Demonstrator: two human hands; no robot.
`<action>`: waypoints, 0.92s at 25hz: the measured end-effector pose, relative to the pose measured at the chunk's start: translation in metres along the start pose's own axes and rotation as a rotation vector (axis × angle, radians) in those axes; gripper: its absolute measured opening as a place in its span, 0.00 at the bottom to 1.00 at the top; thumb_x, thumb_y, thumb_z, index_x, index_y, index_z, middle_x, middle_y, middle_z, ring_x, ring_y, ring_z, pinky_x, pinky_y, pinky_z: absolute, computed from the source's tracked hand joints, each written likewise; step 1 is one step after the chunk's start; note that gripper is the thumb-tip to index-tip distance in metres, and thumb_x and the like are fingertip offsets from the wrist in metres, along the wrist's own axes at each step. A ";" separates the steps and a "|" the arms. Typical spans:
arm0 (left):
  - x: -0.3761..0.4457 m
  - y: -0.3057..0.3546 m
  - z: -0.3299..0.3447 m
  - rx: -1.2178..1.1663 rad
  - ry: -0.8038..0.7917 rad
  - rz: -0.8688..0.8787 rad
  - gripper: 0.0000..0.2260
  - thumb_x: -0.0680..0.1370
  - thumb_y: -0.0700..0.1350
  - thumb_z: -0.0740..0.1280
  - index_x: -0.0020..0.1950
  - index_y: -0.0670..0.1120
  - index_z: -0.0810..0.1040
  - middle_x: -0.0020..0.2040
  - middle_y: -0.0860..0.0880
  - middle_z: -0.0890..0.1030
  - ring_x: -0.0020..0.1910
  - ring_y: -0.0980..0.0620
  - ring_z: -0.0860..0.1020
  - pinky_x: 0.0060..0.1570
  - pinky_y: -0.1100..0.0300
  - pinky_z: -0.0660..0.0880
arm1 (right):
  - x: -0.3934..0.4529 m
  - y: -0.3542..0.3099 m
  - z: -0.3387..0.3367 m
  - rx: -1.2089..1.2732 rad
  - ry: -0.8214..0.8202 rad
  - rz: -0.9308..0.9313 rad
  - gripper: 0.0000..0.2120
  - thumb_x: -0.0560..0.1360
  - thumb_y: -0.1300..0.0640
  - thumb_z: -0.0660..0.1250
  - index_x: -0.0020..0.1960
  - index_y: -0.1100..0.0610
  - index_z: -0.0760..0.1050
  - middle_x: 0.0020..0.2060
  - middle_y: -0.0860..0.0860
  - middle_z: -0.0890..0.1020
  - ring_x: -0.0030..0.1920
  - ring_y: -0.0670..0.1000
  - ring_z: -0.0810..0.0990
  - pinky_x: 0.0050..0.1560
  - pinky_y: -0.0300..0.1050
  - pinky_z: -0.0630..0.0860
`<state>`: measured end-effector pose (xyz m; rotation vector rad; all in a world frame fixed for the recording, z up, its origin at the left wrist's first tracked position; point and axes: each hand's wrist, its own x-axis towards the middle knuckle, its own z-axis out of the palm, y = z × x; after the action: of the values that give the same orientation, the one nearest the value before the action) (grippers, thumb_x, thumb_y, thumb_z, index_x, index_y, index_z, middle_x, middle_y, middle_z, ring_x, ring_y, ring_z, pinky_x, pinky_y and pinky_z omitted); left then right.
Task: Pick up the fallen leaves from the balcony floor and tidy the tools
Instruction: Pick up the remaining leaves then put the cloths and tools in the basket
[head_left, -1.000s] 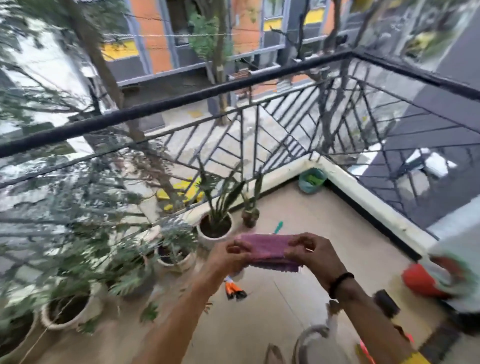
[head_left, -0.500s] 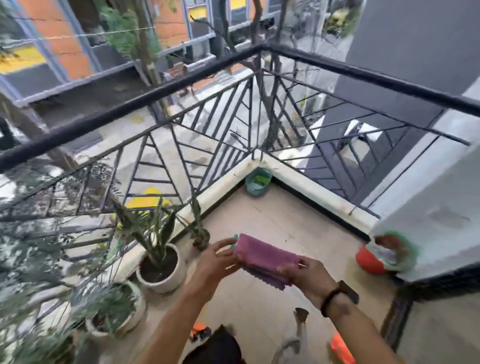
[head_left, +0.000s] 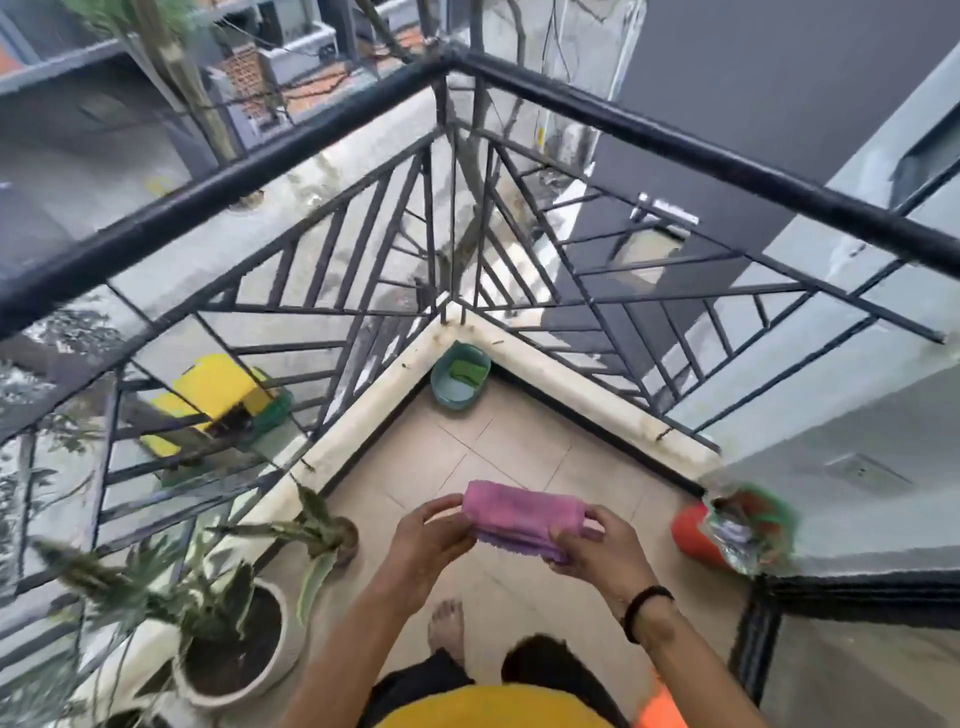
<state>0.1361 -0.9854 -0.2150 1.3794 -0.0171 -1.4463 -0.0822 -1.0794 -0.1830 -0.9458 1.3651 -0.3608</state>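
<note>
The person stands near the balcony corner with a folded pink cloth (head_left: 522, 514) held out in front at about waist height, between both hands. The left hand (head_left: 428, 538) grips the cloth's left end, thumb over the top and fingers curled underneath; the right hand (head_left: 592, 545) pinches the right end and lower edge, fingers wrapped round the folded layers. This looks like the tidying part of the task, not the leaf gathering: the cloth is already folded into a compact bundle and seems ready to be put away. The tiled floor (head_left: 519, 441) ahead shows no loose leaves that can be made out, though the view is blurred towards the edges. A small teal basin (head_left: 457, 379) sits in the far corner against the low wall, well apart from the hands, with something green inside; it is a likely home for the cloth, though that is only a guess. Potted plants (head_left: 234, 639) line the left railing, and an orange pot (head_left: 693, 535) with a crumpled bag stands at the right. The next move probably calls for stepping forward and bending low while keeping the folds together.
</note>
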 end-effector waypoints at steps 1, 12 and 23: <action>0.018 0.010 0.002 0.024 0.022 -0.009 0.19 0.72 0.34 0.76 0.62 0.37 0.79 0.47 0.36 0.85 0.45 0.44 0.85 0.51 0.52 0.80 | 0.015 -0.011 0.002 0.001 0.028 0.016 0.14 0.75 0.66 0.72 0.59 0.58 0.76 0.47 0.60 0.85 0.43 0.59 0.87 0.42 0.50 0.84; 0.215 0.113 0.046 0.246 0.298 0.027 0.10 0.70 0.33 0.78 0.46 0.39 0.80 0.40 0.41 0.85 0.43 0.41 0.83 0.48 0.48 0.81 | 0.225 -0.122 0.021 -0.310 -0.029 0.062 0.26 0.70 0.64 0.74 0.62 0.49 0.69 0.52 0.54 0.79 0.46 0.54 0.84 0.42 0.50 0.85; 0.561 0.126 -0.020 0.865 0.242 0.175 0.12 0.75 0.39 0.67 0.45 0.54 0.86 0.45 0.54 0.87 0.44 0.59 0.84 0.50 0.59 0.80 | 0.555 -0.097 0.134 -0.701 0.054 0.080 0.07 0.72 0.64 0.69 0.37 0.55 0.83 0.34 0.47 0.83 0.37 0.47 0.82 0.43 0.42 0.79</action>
<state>0.3774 -1.3995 -0.5331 2.1742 -0.6555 -1.1429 0.1934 -1.4864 -0.4891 -1.4500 1.6063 0.1774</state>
